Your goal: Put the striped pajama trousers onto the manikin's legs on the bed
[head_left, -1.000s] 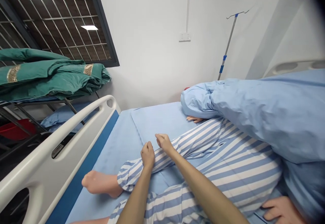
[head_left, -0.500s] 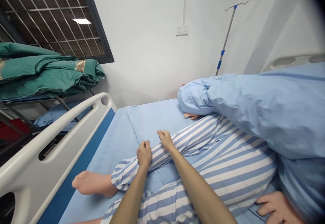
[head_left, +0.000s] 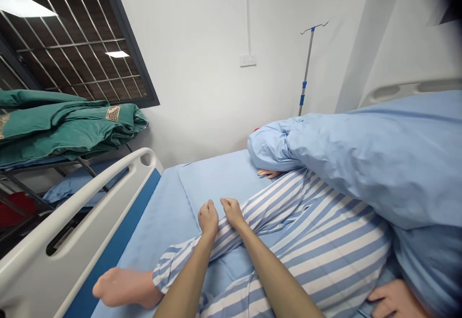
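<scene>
A figure with a smooth foot point(head_left: 126, 286), looking like a manikin, lies on the bed in blue-and-white striped trousers point(head_left: 339, 241). Over the lower part of its far trouser leg point(head_left: 225, 236) are both my hands, side by side and a small gap apart. My left hand point(head_left: 208, 219) is curled into a fist on the foot side. Toward the knee, my right hand point(head_left: 233, 212) is likewise a fist. Nothing shows in either one. Both wrists overlap the striped cloth; whether the fists press on the leg I cannot tell.
A blue quilt point(head_left: 346, 154) is bunched over the figure's upper body, with a hand point(head_left: 269, 173) and another hand point(head_left: 395, 298) showing below it. The bed's footboard point(head_left: 108, 202) rises at left. An IV pole point(head_left: 306, 72) and folded green bedding point(head_left: 68, 125) stand beyond.
My left hand has moved closer to my right hand along the trouser leg. Both remain fists. The view has tilted up slightly, so the room sits lower in it.
</scene>
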Demonstrator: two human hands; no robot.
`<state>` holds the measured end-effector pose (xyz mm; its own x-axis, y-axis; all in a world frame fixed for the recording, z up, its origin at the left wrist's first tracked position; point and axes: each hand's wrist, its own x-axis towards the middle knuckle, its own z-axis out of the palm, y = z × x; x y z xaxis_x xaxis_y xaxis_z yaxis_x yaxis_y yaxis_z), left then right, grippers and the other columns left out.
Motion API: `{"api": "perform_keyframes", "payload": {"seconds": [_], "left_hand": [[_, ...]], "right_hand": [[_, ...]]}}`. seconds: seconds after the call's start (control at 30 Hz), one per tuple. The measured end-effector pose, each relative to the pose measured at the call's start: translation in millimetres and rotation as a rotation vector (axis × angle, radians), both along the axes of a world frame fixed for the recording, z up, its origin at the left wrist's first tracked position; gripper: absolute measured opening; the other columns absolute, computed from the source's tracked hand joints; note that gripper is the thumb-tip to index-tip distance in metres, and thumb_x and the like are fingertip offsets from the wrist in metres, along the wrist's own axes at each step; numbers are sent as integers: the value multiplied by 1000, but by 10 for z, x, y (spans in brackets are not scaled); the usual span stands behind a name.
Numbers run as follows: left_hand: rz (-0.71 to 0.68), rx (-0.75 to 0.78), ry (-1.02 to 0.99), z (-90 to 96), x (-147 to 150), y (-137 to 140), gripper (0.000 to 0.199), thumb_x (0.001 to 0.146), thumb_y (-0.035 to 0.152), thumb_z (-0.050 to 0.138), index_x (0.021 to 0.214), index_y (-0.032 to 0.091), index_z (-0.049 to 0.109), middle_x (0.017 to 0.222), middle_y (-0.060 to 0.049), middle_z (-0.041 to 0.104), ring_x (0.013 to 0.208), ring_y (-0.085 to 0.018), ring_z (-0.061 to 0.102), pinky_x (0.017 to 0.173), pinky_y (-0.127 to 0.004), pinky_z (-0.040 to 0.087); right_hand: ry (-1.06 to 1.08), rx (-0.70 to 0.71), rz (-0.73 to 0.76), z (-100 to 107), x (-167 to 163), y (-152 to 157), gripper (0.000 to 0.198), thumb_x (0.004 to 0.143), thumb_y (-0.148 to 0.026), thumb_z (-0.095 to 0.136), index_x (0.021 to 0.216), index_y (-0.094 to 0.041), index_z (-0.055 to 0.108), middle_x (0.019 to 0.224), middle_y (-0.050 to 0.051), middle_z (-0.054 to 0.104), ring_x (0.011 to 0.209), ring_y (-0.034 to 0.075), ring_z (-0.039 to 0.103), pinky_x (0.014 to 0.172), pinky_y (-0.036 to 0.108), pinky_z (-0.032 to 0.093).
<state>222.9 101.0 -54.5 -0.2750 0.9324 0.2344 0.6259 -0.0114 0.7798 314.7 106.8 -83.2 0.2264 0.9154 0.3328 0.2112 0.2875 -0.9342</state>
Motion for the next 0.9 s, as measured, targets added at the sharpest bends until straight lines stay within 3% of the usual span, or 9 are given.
{"api": "perform_keyframes", "payload": {"seconds": [0.27,0.5,0.67,0.8,0.9], "left_hand": [[-67,-40,-28,-252,121,40,34,75,33,34,46,19,45,48,-1,49,49,-12,37,50,-25,24],[-105,-28,40,-279,113,-11,31,73,31,34,45,19,41,48,1,44,50,-11,33,51,-25,22],[-116,-35,28,-269,116,-29,30,71,31,35,45,19,31,45,3,30,49,-10,28,49,-24,19],[-110,-50,-1,-257,123,-39,29,70,31,36,45,20,26,46,4,24,48,-10,25,49,-25,18],[-109,-54,-18,-250,121,-44,29,70,30,37,46,20,24,47,4,22,49,-9,24,49,-25,18]], "right_hand": [[-14,-17,-27,-4,4,-15,38,77,-39,37,46,-18,29,46,-6,23,47,7,25,45,21,21],[73,-86,21,9,39,25,37,74,-41,41,47,-18,30,46,-6,23,46,7,24,44,21,21],[113,-113,-41,158,441,55,38,71,-44,44,47,-19,30,42,-7,24,44,7,23,43,22,20],[-3,-73,-126,305,867,37,39,72,-45,43,47,-19,29,43,-6,23,44,7,24,44,22,21],[-122,-74,-139,283,997,43,40,73,-45,42,47,-19,27,45,-6,21,45,7,24,45,22,20]]}}
